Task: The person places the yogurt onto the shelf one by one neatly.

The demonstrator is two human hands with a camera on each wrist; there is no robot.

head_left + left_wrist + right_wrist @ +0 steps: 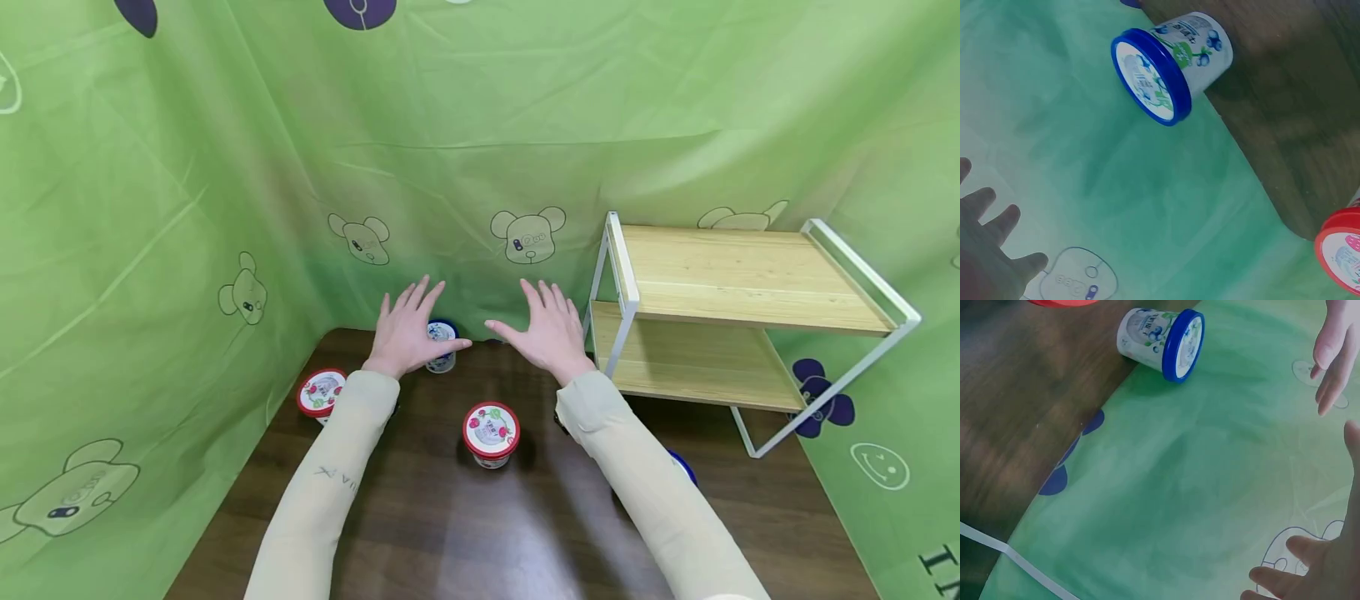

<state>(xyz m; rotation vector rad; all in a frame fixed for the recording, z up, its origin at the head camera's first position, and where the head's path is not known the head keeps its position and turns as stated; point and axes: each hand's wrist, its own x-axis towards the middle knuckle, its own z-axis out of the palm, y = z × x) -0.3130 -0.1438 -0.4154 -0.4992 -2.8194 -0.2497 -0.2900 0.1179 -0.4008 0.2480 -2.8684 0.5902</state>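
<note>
Both hands hover over the back of the table with fingers spread and nothing in them. My left hand (405, 337) overlaps a blue-lidded tub (441, 364) printed with blueberries, its thumb crossing in front of the lid. To the right, my right hand (549, 337) is raised beside the shelf, its thumb pointing left. A red-lidded tub (491, 429) with strawberry print stands upright between the forearms. Another red-lidded tub (321, 392) sits at the left edge, partly behind the left sleeve. The right sleeve hides most of another blue-lidded container (684, 468).
A two-tier shelf with wooden boards (750, 279) and a white metal frame (847, 392) stands at the back right of the dark wooden table (465, 533). Green cloth (450, 167) with bear prints hangs around the table's back and sides.
</note>
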